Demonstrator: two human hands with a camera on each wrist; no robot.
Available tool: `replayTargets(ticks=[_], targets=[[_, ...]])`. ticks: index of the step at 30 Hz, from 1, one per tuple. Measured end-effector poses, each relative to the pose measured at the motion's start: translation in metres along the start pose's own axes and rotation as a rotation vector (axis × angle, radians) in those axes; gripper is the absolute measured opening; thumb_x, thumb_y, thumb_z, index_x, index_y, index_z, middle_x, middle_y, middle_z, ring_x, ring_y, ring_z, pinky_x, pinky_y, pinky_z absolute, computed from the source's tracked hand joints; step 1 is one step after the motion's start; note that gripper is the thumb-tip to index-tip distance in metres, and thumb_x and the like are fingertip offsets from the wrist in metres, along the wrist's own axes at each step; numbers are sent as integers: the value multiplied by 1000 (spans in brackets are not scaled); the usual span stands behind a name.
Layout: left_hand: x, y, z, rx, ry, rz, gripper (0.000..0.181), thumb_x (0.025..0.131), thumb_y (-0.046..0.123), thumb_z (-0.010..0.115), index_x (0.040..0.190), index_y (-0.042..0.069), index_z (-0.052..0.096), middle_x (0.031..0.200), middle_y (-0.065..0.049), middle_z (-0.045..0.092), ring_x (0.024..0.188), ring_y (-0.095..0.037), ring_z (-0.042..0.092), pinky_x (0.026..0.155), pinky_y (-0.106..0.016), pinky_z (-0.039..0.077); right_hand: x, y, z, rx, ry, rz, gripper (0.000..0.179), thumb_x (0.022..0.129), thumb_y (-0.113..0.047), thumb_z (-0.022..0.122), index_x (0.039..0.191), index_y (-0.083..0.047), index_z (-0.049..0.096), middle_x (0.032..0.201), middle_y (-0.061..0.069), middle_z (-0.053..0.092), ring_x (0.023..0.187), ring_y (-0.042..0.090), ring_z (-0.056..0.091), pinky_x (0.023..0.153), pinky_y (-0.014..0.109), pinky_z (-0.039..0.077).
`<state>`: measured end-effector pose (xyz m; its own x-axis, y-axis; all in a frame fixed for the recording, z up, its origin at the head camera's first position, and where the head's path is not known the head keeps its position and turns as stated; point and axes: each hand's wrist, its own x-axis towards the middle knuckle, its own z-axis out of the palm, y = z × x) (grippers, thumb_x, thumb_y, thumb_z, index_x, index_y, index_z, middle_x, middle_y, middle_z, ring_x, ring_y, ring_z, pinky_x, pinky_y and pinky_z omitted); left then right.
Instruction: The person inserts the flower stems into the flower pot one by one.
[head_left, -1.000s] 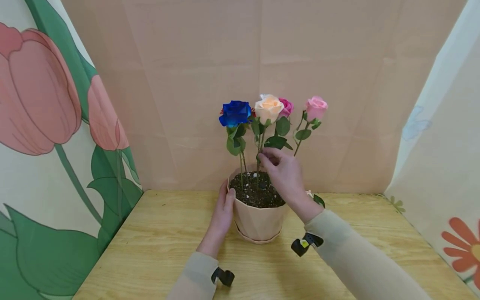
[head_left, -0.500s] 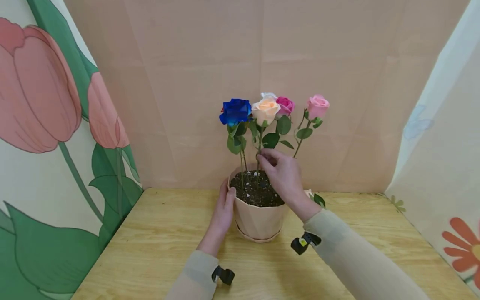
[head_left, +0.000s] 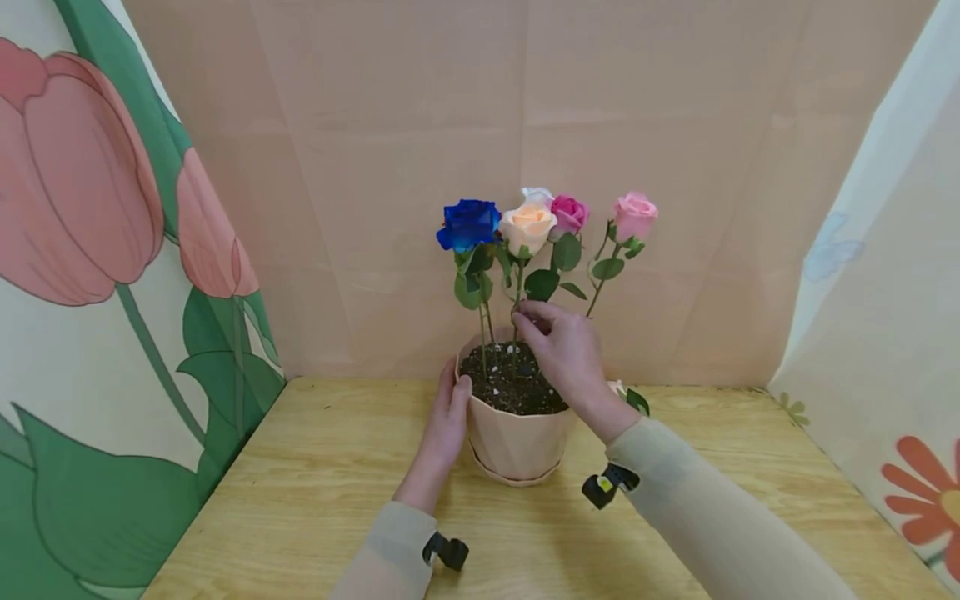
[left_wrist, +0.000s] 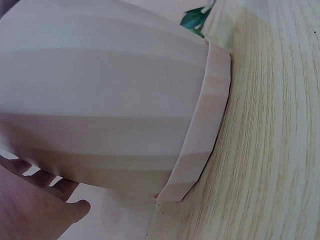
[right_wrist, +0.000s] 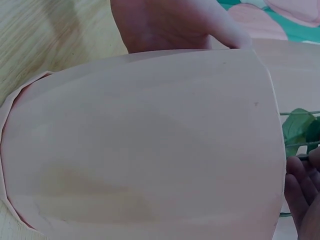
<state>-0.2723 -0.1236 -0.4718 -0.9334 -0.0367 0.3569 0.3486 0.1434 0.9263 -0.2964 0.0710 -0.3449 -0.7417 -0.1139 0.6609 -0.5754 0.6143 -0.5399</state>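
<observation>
In the head view, a pale pink flower pot (head_left: 521,446) filled with dark soil (head_left: 521,400) stands on its saucer. My left hand (head_left: 446,421) holds the pot's left side, with the thumb at the rim. Above the soil, my right hand (head_left: 566,346) pinches the stem of a peach rose (head_left: 528,228) between thumb and fingertips. The stem's lower end reaches the soil. Left of it stands a blue rose (head_left: 468,225). A white rose (head_left: 537,195), a magenta rose (head_left: 570,214) and a light pink rose (head_left: 635,215) show behind and to the right.
Pot and saucer rest on a wooden table (head_left: 322,467). Right of the pot, partly hidden by the right arm, lies a pale bloom with a green leaf (head_left: 637,402). A beige cloth (head_left: 375,167) hangs behind, and flower-printed panels flank both sides.
The peach rose has shifted a little to the left in my right hand, so more of the white and magenta roses shows. My left hand has stayed on the pot.
</observation>
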Motion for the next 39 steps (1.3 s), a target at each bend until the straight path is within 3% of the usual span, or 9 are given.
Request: replayTargets(ticks=[8,15,23,29,39], targets=[[2,0,0,-1,-1,-4,61,120,34,40,174,7,29,177,-20,32,163,-39,28,133,-59,21,0,2,3,-25,12,-6,21,108,-23,76,120,-10,86,100,7,83,76,18,74,66,40,58],[0,1,0,25,4,-17,64,119,44,41,174,13,31,176,-18,36,161,-35,33,132,-54,25,-1,4,7,-15,-3,1,19,107,-21,77,118,-9,86,98,6,83,75,17,72,66,39,58],[1,3,1,14,-1,-4,60,120,37,40,174,11,31,176,-19,35,162,-36,32,133,-56,24,0,2,9,-25,-5,-7,19,107,-22,76,119,-10,86,96,5,83,75,17,73,67,41,58],[1,2,0,6,-4,21,62,120,39,40,173,7,31,175,-22,35,162,-39,32,133,-58,23,-3,3,9,-5,3,12,18,108,-22,76,116,-10,87,95,4,83,76,16,74,68,40,59],[1,0,-1,14,-5,-10,62,121,36,39,174,8,28,177,-20,31,163,-39,28,133,-59,21,-8,2,9,55,-1,99,20,107,-24,77,120,-11,86,98,2,83,85,17,77,75,43,64]])
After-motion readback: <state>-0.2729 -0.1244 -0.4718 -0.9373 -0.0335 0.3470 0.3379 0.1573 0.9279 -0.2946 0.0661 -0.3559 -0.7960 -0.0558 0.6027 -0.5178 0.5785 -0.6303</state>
